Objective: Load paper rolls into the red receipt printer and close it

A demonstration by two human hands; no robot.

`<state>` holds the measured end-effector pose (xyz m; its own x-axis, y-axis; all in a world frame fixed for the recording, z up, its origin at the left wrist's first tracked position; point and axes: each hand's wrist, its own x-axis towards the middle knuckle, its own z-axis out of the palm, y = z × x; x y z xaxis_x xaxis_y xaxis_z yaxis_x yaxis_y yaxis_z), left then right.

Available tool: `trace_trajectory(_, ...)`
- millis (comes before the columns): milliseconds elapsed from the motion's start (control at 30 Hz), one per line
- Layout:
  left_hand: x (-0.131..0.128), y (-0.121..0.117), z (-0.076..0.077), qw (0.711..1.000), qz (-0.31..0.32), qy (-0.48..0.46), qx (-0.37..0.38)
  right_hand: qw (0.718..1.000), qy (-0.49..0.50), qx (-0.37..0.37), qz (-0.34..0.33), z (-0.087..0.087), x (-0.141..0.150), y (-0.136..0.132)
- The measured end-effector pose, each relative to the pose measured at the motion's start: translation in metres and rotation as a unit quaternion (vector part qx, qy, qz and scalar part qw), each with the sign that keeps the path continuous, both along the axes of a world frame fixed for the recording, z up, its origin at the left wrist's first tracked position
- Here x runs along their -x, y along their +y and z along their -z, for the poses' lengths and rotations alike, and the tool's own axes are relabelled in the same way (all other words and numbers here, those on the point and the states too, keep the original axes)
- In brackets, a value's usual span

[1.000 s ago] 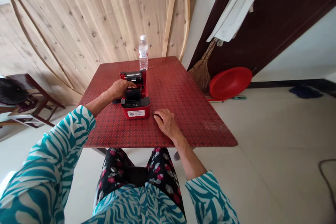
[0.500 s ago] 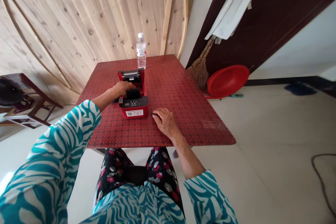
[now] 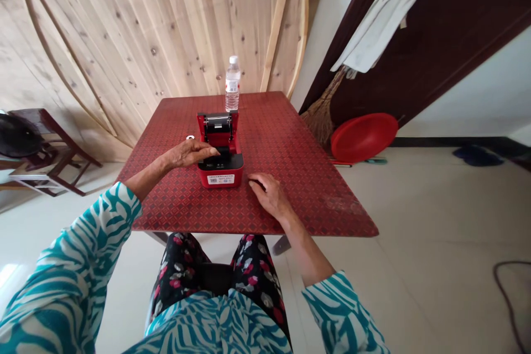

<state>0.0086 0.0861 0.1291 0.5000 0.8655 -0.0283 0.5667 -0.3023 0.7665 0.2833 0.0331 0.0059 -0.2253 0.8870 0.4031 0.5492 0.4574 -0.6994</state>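
A small red and black label printer (image 3: 221, 163) stands on the red patterned table (image 3: 315, 188) with its lid tipped open toward the far side. My left hand (image 3: 191, 151) lies against the printer's left side, fingers stretched out over the edge of the open compartment, holding nothing that I can see. My right hand (image 3: 267, 194) rests palm down on the table just right of the printer, fingers loosely spread. A small white object (image 3: 189, 137) lies on the table beyond my left hand.
A clear water bottle (image 3: 233, 84) stands at the table's far edge. Large round wooden boards (image 3: 157, 27) lean on the wall behind. A broom (image 3: 321, 113) and a red basin (image 3: 363, 136) sit by the dark door. A wooden stool (image 3: 45, 149) is at left.
My left hand has come out of the printer's open compartment and now lies flatter on its left edge. A small white object now shows on the table. My right hand stayed put.
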Motion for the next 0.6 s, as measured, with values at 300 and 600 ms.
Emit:
trace_trajectory(300,-0.002,-0.014,0.014,0.969,0.083,0.042,-0.229,0.973,0.224,0.052,-0.002,-0.067,0.028,0.118)
trace_trajectory(600,-0.006,-0.027,0.02,0.926,0.054,0.114,-0.355,0.97,0.24,0.023,-0.039,-0.081,0.057,0.118)
